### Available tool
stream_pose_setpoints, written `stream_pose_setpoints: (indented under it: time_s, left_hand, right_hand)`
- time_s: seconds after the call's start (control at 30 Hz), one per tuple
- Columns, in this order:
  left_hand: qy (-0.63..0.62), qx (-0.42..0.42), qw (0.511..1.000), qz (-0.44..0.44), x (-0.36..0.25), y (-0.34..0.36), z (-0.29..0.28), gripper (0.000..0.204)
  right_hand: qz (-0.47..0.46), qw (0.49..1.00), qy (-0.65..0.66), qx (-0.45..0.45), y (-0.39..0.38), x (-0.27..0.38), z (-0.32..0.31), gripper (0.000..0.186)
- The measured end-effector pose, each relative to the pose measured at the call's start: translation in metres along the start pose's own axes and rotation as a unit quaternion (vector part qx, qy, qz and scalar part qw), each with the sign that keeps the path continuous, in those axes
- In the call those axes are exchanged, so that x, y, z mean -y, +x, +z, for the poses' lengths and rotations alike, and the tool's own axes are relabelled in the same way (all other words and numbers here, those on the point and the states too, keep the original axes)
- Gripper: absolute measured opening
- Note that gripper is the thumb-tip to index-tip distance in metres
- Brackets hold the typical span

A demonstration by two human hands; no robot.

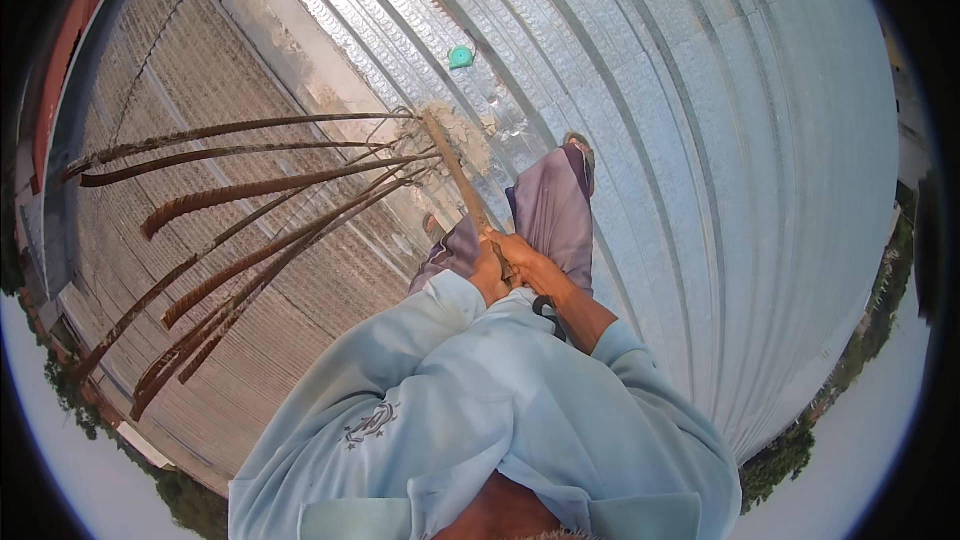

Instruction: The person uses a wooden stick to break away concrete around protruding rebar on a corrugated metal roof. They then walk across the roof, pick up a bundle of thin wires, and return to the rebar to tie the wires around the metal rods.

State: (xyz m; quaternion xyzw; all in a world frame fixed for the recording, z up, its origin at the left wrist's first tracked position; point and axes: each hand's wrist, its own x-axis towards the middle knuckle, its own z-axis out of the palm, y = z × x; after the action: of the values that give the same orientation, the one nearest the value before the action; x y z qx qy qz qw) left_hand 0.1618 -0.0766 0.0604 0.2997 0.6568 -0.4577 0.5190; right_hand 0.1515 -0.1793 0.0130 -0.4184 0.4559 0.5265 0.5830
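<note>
My left hand [490,270] and my right hand [518,258] are both closed round a brown wooden stick [460,180] at my waist, the right one slightly higher. The stick runs up to a patch of broken concrete [440,148] where several rusty rebar rods [235,190] emerge and bend out to the left. Its far end meets the rubble beside the rods; I cannot tell whether a tool head is on it. A dark curved object [548,312] is just under my right forearm, too hidden to name.
I stand over roofing, silvery ribbed sheets [750,190] on the right and weathered corrugated ones [200,60] on the left, divided by a concrete strip [270,40]. A teal tape measure [461,57] lies ahead of my sandalled foot [580,150]. Trees [775,460] show past the edges.
</note>
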Motion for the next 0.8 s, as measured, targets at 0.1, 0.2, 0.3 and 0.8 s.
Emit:
stream_pose_setpoints:
  time_s: [0.1,0.2,0.3,0.8]
  left_hand:
    - [0.018,-0.019,1.000,0.008,-0.016,-0.012,0.006,0.062]
    - [-0.021,-0.004,1.000,0.013,-0.031,-0.026,0.008,0.060]
    - [-0.031,0.012,0.999,0.014,-0.052,-0.033,0.001,0.060]
    - [-0.039,0.114,0.993,-0.005,-0.020,0.012,0.008,0.057]
  right_hand:
    - [-0.013,1.000,0.012,-0.006,-0.014,0.020,0.009,0.050]
    - [-0.028,0.998,0.053,-0.026,-0.039,0.044,0.035,0.047]
    - [-0.016,0.995,0.100,-0.016,-0.044,0.059,0.048,0.044]
    - [-0.020,0.992,0.116,0.036,0.008,0.019,0.013,0.039]
